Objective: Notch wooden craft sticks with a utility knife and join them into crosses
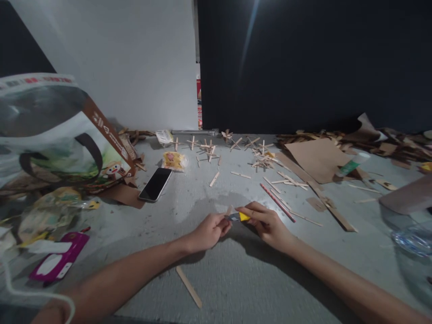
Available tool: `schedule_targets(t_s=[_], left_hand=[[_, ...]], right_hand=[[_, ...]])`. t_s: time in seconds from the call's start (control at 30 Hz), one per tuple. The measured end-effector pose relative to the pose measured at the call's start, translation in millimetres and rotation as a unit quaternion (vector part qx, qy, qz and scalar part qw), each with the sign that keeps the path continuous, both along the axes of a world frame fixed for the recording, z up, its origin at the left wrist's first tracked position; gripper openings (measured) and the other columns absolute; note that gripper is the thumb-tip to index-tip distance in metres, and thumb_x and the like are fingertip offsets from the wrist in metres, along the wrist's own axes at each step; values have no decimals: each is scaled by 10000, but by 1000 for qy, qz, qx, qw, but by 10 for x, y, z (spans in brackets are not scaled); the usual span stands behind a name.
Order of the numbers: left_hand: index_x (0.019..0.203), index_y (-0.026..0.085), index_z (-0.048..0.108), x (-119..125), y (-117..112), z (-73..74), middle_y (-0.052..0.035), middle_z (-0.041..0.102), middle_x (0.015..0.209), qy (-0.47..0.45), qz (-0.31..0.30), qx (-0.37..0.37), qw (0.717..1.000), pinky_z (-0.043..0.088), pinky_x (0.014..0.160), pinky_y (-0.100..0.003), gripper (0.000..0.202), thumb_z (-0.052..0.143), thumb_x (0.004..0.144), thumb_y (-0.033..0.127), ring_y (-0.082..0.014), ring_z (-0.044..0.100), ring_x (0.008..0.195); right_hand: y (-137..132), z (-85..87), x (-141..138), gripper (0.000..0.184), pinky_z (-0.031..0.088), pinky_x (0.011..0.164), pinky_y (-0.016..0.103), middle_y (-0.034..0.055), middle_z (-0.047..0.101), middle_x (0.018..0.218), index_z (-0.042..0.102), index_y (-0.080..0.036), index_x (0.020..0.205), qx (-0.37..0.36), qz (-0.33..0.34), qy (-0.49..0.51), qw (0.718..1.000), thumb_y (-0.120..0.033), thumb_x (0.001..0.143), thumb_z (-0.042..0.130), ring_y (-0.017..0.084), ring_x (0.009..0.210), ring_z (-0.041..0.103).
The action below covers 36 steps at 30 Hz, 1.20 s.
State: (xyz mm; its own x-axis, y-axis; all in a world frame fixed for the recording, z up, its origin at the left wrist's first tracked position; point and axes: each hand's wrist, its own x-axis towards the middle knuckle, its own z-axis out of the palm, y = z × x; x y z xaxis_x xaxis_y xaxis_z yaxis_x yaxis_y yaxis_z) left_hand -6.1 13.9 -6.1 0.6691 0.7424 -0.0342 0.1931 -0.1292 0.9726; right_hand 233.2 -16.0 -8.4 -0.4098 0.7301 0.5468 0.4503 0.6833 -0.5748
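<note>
Both my hands meet over the grey floor (236, 279). My left hand (211, 230) is closed, pinching a small wooden stick (229, 210) that pokes up from its fingertips. My right hand (266, 221) is closed on a small yellow cutter (242, 217), its tip against the stick. A longer wooden stick (189, 286) lies loose on the floor under my left forearm.
A black phone (155, 184) lies to the left, beside a large printed bag (57, 135). A purple packet (60, 261), a red pencil (277, 202), brown cardboard (317, 157), a glue bottle (353, 164) and several stick crosses (207, 148) lie around. A clear container (413, 236) stands at right.
</note>
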Motion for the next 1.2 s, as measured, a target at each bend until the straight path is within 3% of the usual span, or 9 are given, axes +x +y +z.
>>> schedule_targets(t_s=[0.2, 0.33, 0.47, 0.63, 0.87, 1.2], left_hand=[[676, 225, 456, 1, 2, -11, 43, 441, 597, 12, 19, 17, 1000, 305, 576, -254, 261, 513, 928, 268, -120, 375, 565], [723, 214, 492, 39, 4, -67, 42, 465, 629, 7, 25, -9, 1000, 302, 568, -249, 317, 508, 991, 381, -111, 369, 569], [731, 219, 488, 61, 4, -33, 64, 414, 607, -23, 18, -39, 999, 284, 560, -252, 376, 512, 1003, 479, -107, 318, 550], [712, 226, 478, 36, 9, 2, 63, 411, 603, -36, 21, -56, 998, 269, 565, -260, 332, 583, 934, 449, -109, 318, 555], [679, 232, 450, -1, 4, -8, 56, 410, 583, 2, 24, 2, 1000, 287, 568, -263, 327, 497, 958, 395, -114, 333, 546], [707, 222, 474, 35, 16, -66, 56, 411, 612, -6, 17, -25, 1000, 238, 564, -272, 345, 548, 954, 450, -109, 311, 560]], right_hand=[[-2, -36, 0, 494, 601, 770, 315, 109, 748, 1033, 742, -260, 1411, -1, -2, 10, 1000, -67, 1047, 469, 209, 904, 724], [-26, -35, -68, 533, 597, 762, 304, 105, 745, 1037, 719, -280, 1440, 12, 1, 9, 1000, -39, 1032, 474, 209, 913, 719], [-25, -6, -72, 518, 603, 781, 319, 113, 748, 1044, 713, -272, 1449, 17, -6, -2, 1000, -52, 1042, 479, 214, 923, 719], [-2, -6, -14, 473, 609, 821, 340, 121, 760, 1075, 716, -266, 1447, 2, -4, -8, 1000, -102, 1070, 482, 221, 953, 735], [2, -38, -18, 504, 620, 807, 339, 117, 758, 1061, 716, -255, 1452, -4, -13, -3, 1000, -83, 1044, 476, 218, 935, 736], [2, -49, -54, 531, 610, 756, 316, 110, 746, 1044, 696, -288, 1470, 30, -4, 3, 1000, -63, 1044, 474, 215, 904, 717]])
